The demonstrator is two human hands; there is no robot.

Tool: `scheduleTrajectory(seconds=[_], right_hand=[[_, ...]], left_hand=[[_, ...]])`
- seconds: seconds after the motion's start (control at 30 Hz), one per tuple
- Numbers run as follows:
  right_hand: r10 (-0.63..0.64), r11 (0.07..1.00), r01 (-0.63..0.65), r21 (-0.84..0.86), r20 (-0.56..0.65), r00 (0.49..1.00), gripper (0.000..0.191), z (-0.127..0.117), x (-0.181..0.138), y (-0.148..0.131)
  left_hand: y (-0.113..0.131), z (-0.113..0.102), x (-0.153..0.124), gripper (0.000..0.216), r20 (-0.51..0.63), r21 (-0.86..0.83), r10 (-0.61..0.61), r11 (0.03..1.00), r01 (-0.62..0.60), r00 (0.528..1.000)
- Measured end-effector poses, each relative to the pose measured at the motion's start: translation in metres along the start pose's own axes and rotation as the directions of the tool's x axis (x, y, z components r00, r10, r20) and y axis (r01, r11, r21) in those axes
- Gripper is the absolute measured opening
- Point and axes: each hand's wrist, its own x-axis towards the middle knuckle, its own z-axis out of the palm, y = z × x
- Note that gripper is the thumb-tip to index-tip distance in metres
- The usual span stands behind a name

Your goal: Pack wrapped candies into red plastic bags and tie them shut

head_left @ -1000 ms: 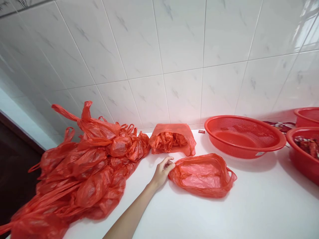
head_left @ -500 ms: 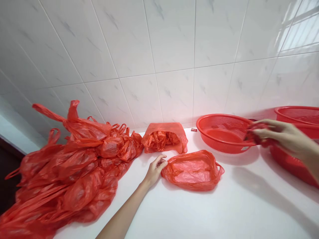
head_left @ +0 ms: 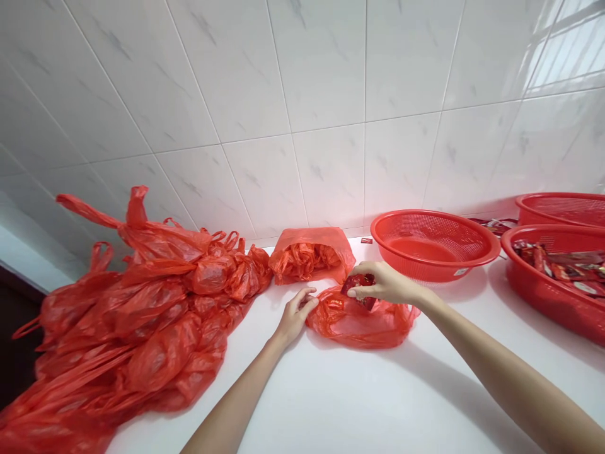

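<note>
An open red plastic bag (head_left: pixel 363 340) lies on the white table, its mouth spread upward. My left hand (head_left: pixel 295 315) is at the bag's left rim, thumb and fingers closed on its edge. Over the bag's far side, my right hand (head_left: pixel 385 285) grips small shiny dark red packets (head_left: pixel 362 290); how many is hidden by the fingers. Inside the bag's left part, a bright red packet (head_left: pixel 336 304) shows. The nearest basket to my right forearm is a red oval tub (head_left: pixel 534 296) filled with wrapped packets.
Filled, knotted red bags (head_left: pixel 161 328) are heaped on the left. Behind the open bag lies a red bag stuffed with crumpled plastic (head_left: pixel 314 236). A red mesh basket (head_left: pixel 430 271) stands right of it, another basket (head_left: pixel 562 205) farther right. A tiny red packet (head_left: pixel 367 240) lies near the tiled wall (head_left: pixel 326 170).
My right hand has come left from the tub and mesh basket to above the open bag, carrying the packets. My left hand has stayed at the bag's rim.
</note>
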Motion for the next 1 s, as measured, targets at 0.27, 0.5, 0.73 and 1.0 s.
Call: scheduleTrajectory(seconds=[0.27,0.5,0.73,1.0], right_hand=[[-0.007,0.993,-0.004,-0.120,-0.092,0.996,0.032,0.008,0.000,0.012],[0.070,0.995,-0.076,-0.061,-0.091,0.993,0.037,0.014,-0.006,0.018],[0.084,0.991,-0.095,-0.099,-0.109,0.990,0.040,0.017,-0.008,0.025],[0.095,0.976,-0.124,-0.180,-0.163,0.982,0.040,0.021,-0.007,0.036]], left_hand=[[-0.001,0.000,0.000,0.039,0.003,0.014,0.019,1.000,-0.019,1.000],[-0.003,-0.001,0.001,0.040,-0.004,0.043,0.023,0.999,-0.023,1.000],[-0.002,-0.001,0.001,0.041,0.000,0.072,0.018,0.997,-0.018,1.000],[-0.001,-0.001,0.002,0.040,-0.002,0.068,0.029,0.997,-0.029,1.000]])
